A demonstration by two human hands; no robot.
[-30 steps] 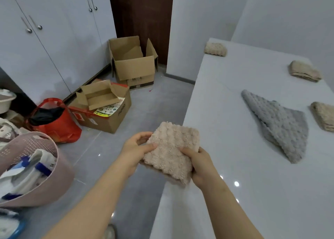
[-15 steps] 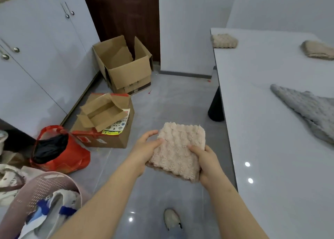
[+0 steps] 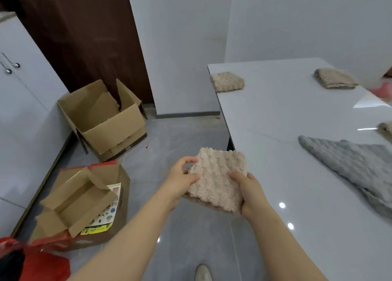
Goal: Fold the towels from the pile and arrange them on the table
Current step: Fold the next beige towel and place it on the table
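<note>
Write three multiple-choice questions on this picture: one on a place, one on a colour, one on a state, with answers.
1. Where is the nearest beige towel? A. on the floor B. in both hands C. in a box
2. What colour is the unfolded towel on the table? A. grey B. red C. green
3. How is the far-left corner towel lying? A. spread out B. folded C. hanging off
1 B: left hand and right hand grip its sides. 2 A: it is plainly grey. 3 B: it sits as a compact pad.
</note>
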